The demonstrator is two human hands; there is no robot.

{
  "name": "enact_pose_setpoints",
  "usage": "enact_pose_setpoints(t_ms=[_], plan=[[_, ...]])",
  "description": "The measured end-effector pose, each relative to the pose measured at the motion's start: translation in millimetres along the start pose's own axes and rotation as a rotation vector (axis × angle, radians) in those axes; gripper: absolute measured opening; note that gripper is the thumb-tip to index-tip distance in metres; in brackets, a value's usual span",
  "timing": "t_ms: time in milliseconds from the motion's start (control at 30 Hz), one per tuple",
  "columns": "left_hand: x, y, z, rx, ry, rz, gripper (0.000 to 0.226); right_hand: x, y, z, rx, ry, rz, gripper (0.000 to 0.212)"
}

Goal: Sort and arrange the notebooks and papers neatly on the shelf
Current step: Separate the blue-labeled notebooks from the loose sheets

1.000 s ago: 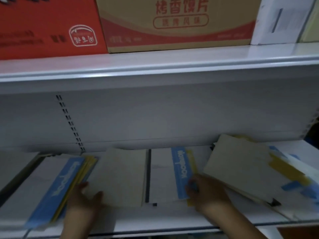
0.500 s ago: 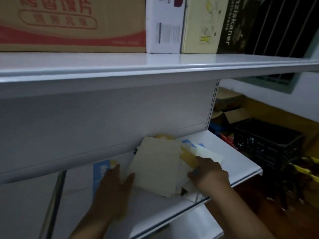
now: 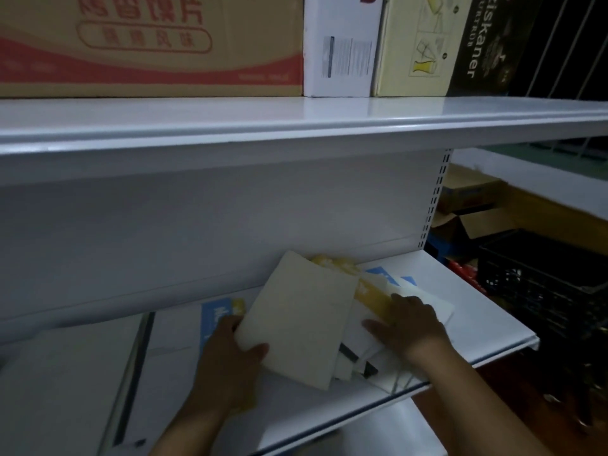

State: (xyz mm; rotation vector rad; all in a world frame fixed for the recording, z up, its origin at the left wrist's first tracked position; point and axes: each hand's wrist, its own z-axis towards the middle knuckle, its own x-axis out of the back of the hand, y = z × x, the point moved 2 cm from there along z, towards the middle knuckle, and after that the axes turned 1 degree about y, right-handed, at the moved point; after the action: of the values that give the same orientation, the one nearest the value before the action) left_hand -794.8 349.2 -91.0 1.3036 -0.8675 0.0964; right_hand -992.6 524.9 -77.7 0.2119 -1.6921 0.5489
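my left hand [image 3: 230, 357] grips the lower left edge of a cream notebook [image 3: 299, 320], thumb on top of the cover, fingers hidden beneath it. the notebook is tilted, its far corner raised toward the back panel of the white shelf [image 3: 487, 311]. my right hand [image 3: 408, 327] lies flat, fingers spread, pressing down on a loose pile of papers [image 3: 424, 301] just right of the notebook; it holds nothing. the pile is untidy: a yellow-banded cover [image 3: 371, 294] and blue-marked sheets [image 3: 378, 271] stick out at different angles, and the cream notebook overlaps the pile's left side. dark-edged items show under the notebook's near corner; i cannot tell what they are. to the left of my left hand a blue-spined notebook [image 3: 214, 314] lies flat on the shelf, with pale sheets [image 3: 65, 373] further left. on the upper shelf [image 3: 296, 123] stand a brown and red carton [image 3: 151, 44], a white box [image 3: 342, 47], a pale yellow box [image 3: 418, 44] and a black box [image 3: 483, 44], side by side. beyond the shelf end, a black crate [image 3: 543, 284] and open cardboard boxes [image 3: 470, 212] sit on the floor.
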Motion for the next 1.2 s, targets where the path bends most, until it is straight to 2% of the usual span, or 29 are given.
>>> enact_pose_setpoints(t_ms=[100,167,233,267,367,400,467,533,600,667,733,767,800,867,900,933,1000,1067,1100,1200], plan=[[22.4,-8.9,-2.2,0.089,-0.025,-0.158,0.025,13.6,3.2,6.2,-0.055,-0.035,-0.097,0.085],[45.9,-16.8,-7.8,0.202,-0.013,-0.407,0.021,26.6,0.4,5.3,-0.041,-0.017,0.024,0.062],[78.2,-31.2,-13.0,0.274,0.089,-0.587,0.024,37.2,-7.0,-0.2,0.024,0.001,0.218,0.024],[97.5,-39.4,-17.1,0.286,0.164,-0.642,0.026,41.2,-12.8,-5.7,0.053,-0.006,0.355,0.012],[154.6,-72.6,-31.1,0.279,0.391,-0.751,0.024,47.2,-47.5,-36.5,0.108,-0.064,0.902,0.016],[170.3,-84.5,-35.8,0.287,0.443,-0.781,0.025,42.6,-63.9,-44.3,0.116,-0.088,1.022,0.018],[191.8,-106.9,-43.2,0.326,0.51,-0.785,0.024,24.9,-104.0,-62.4,0.143,-0.169,1.102,0.02],[201.7,-127.8,-48.3,0.39,0.546,-0.698,0.025,-2.2,-141.8,-78.3,0.178,-0.225,1.07,0.021],[208.4,-142.0,-54.7,0.406,0.569,-0.366,0.035,-32.3,-167.8,-86.0,0.235,-0.248,0.936,0.018],[211.5,-149.3,-56.9,0.337,0.57,0.006,0.062,-53.4,-176.7,-88.8,0.35,-0.247,0.626,0.014],[206.4,-155.9,-51.0,0.278,0.583,0.075,0.089,-53.3,-170.6,-88.4,0.451,-0.186,0.378,0.014],[201.8,-155.3,-44.6,0.214,0.6,0.071,0.088,-49.6,-163.2,-85.7,0.458,-0.151,0.361,0.014],[194.1,-146.2,-38.7,0.134,0.557,0.052,0.076,-42.8,-154.4,-83.7,0.433,-0.122,0.403,0.017],[168.7,-97.0,-32.9,0.03,0.373,-0.039,0.029,-26.2,-131.5,-74.3,0.365,-0.034,0.553,0.025],[149.4,-73.1,-28.3,-0.036,0.347,-0.068,0.025,-17.7,-117.3,-66.0,0.336,0.03,0.578,0.027],[128.1,-54.1,-25.1,-0.111,0.277,-0.096,0.033,-12.8,-100.9,-56.2,0.302,0.098,0.556,0.029],[83.6,-19.2,-20.3,-0.158,0.124,-0.059,0.029,-8.1,-62.4,-35.9,0.189,0.176,0.456,0.038],[42.3,6.6,-14.9,-0.182,-0.019,-0.04,0.029,-12.3,-27.5,-20.4,0.059,0.125,0.297,0.044],[25.4,12.1,-11.1,-0.138,-0.09,-0.03,0.029,-13.0,-16.5,-18.2,0.024,0.081,0.226,0.046],[-16.4,17.0,-4.8,-0.072,-0.251,0.185,0.066,-15.3,4.8,-19.2,0.01,0.084,0.109,0.061]])
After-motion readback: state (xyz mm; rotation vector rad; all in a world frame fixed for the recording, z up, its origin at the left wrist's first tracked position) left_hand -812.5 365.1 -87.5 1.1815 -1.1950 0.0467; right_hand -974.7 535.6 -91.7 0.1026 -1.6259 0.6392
